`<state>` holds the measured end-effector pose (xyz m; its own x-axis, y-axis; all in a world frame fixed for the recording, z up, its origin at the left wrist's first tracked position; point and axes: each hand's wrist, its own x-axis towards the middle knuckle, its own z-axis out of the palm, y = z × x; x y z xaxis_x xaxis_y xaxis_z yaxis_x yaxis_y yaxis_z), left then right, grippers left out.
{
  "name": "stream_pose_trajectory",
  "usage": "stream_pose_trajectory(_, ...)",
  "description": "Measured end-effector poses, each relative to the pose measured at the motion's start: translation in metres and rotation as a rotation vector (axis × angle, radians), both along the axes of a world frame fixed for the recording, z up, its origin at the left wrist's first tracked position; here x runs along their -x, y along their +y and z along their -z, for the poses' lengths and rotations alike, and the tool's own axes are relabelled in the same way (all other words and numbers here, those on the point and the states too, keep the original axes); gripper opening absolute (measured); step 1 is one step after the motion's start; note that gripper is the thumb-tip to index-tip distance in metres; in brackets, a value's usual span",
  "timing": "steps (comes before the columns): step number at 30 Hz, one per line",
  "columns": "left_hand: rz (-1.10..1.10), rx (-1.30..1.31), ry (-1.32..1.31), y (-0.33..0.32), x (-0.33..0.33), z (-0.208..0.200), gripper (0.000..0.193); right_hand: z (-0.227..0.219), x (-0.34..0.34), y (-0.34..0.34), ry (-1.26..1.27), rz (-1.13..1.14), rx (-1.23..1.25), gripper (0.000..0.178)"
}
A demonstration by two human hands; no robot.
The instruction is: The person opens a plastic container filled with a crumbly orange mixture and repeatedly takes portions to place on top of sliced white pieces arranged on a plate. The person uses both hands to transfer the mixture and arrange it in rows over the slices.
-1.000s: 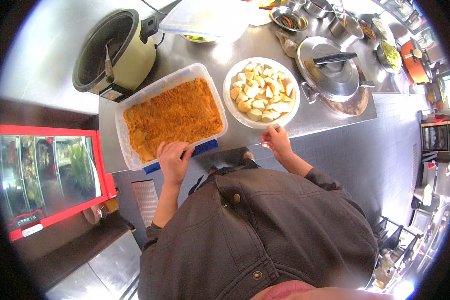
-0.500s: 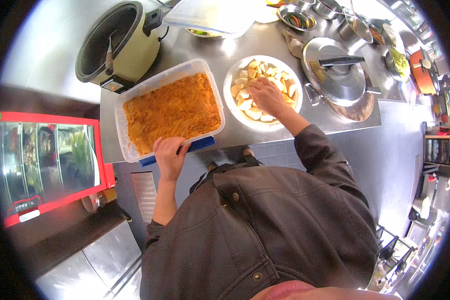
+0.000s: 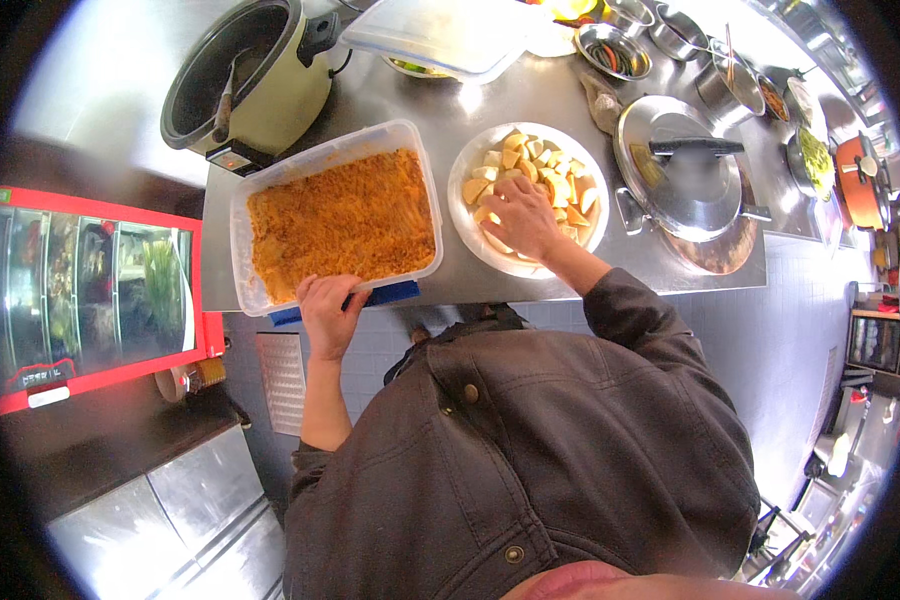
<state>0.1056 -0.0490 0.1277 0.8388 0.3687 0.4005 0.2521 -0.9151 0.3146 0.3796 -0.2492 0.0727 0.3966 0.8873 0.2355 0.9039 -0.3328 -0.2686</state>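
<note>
A clear plastic container (image 3: 425, 190) holds a flat layer of orange-brown, shredded-looking food (image 3: 340, 220). My left hand (image 3: 328, 312) grips its near rim, with the fingers over the edge. To the right, a round pale bowl (image 3: 467, 238) is full of cut chunks that look like potato (image 3: 558, 185). Down among the chunks at the bowl's left-front side is my right hand (image 3: 522, 220), its fingers curled around some of them. The fingertips are partly hidden, so how many pieces they hold cannot be seen. A blue edge (image 3: 390, 293) shows under the container's near side.
A cooker pot (image 3: 280, 110) with a utensil inside stands at back left. Behind the bowl lies a clear lid (image 3: 430, 40). A lidded steel pot (image 3: 675, 165) sits at right, near several small bowls and an orange pot (image 3: 860, 180). A red-framed glass cabinet (image 3: 100, 290) is at left.
My right hand has moved toward the near left part of the bowl, its fingers now lower among the chunks. My left hand stays on the container's rim. The view has shifted slightly.
</note>
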Motion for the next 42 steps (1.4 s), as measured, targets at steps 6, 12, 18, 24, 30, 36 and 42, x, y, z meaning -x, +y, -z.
stream_pose_trajectory(6, 0.000, 0.018, 0.006, -0.001, -0.002, -0.003, 0.018, 0.004, -0.014, 0.005, -0.094, -0.076, -0.005, 0.052)
stream_pose_trajectory(12, -0.020, -0.004, 0.007, -0.003, -0.001, -0.001, 0.018, -0.009, -0.032, 0.006, 0.009, 0.065, -0.023, 0.049)
stream_pose_trajectory(18, -0.022, 0.032, 0.024, 0.001, 0.002, 0.001, 0.019, -0.003, -0.059, 0.002, 0.042, 0.193, -0.172, 0.040)
stream_pose_trajectory(24, -0.028, 0.079, 0.078, 0.004, 0.007, 0.000, 0.024, -0.033, -0.014, -0.001, 0.246, -0.015, -0.347, 0.020)
stream_pose_trajectory(30, -0.205, 0.241, -0.176, 0.052, 0.018, -0.021, 0.022, -0.067, 0.050, 0.017, 0.339, -0.348, -0.398, 0.012)
stream_pose_trajectory(36, -0.512, -0.016, 0.263, 0.143, 0.035, -0.015, 0.014, -0.084, 0.085, 0.035, 0.320, -0.420, -0.366, 0.014)
stream_pose_trajectory(42, -0.505, -0.236, 0.514, 0.143, 0.003, -0.007, 0.009, -0.085, 0.099, 0.047, 0.297, -0.351, -0.328, 0.013)
